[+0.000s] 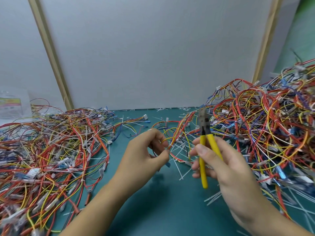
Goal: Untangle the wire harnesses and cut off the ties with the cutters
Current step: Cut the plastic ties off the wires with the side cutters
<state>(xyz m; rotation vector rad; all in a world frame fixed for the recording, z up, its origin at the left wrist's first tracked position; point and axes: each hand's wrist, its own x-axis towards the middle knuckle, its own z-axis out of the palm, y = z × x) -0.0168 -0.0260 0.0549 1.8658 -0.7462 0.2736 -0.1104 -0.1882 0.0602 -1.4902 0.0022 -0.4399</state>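
In the middle of the frame, the left hand [146,150] pinched one small harness [172,142] between its thumb and fingertips. It held the wires up off the green mat [153,201], most likely so they hung free and the person could find the white ties [178,148] on them. The white ties stuck out of the bundle just right of those fingertips.

The right hand [226,167] was a little right of center. Its fingers were curled tight round the yellow handles of the cutters [204,128]. The dark tip pointed up and away, near the harness but not touching it. The blades looked to be together, though the picture was blurry there. I think the tool was kept up and ready so it could go to a tie fast.

A big pile of wires [51,147] lay at the left of the frame, and a taller pile [265,120] filled the right. I could not tell which pile was done and which was waiting. The bare strip of mat between them gave the hands room to work.

Short white cut bits [182,171] lay on the mat under the hands, and more lay at the lower right. That looked like the spot where cut ties drop. Lots of wires were left, so the job seemed far from over.
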